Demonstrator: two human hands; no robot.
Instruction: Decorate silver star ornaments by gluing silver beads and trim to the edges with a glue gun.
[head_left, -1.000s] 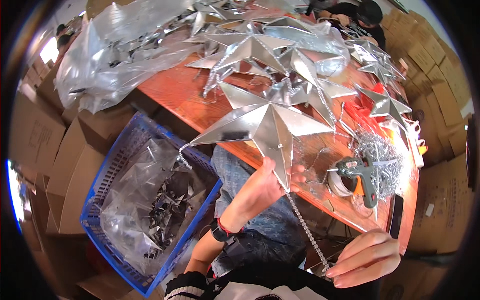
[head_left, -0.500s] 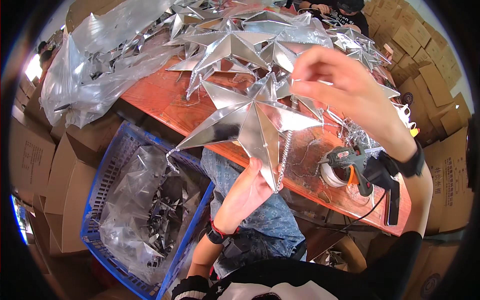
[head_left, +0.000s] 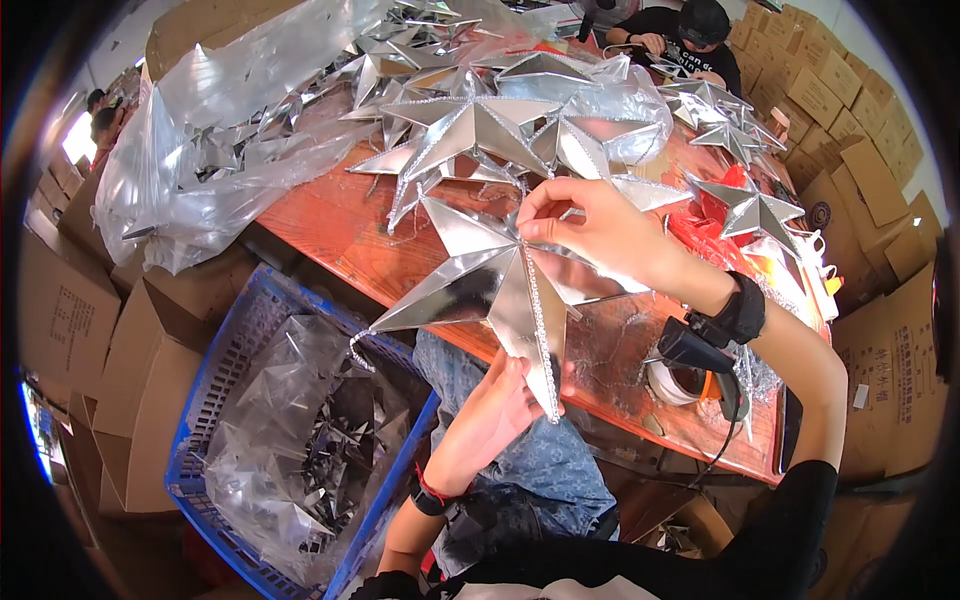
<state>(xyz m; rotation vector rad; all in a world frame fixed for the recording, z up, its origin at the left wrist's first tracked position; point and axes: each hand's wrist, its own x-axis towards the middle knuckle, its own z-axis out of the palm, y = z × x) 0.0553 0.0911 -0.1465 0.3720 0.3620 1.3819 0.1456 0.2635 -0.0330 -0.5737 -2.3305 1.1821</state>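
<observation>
A large silver star [head_left: 450, 290] with folded, mirror-like faces is held up over the table's near edge. My left hand [head_left: 490, 410] is closed around its lowest point. A sparkly silver trim cord [head_left: 537, 310] runs along the ridge of that lower arm, from the tip up toward the star's centre. My right hand [head_left: 605, 230] pinches at the upper end of this cord, touching the centre. Another piece of trim dangles from the star's left tip. The right hand and wrist hide part of the star's right side.
Trimmed silver stars [head_left: 475, 130] lie across the red-brown table [head_left: 320, 210]. A plastic bag of stars [head_left: 160, 190] sits at the left. Below stands a blue crate [head_left: 200, 420]. A glue gun [head_left: 735, 395], partly hidden, lies beside a tape roll [head_left: 668, 383]. A person [head_left: 690, 40] works opposite, before stacked cartons.
My right hand has moved left and down to the star's centre. The trim cord, which hung beside the lower arm, now lies along its ridge. The left hand keeps its hold.
</observation>
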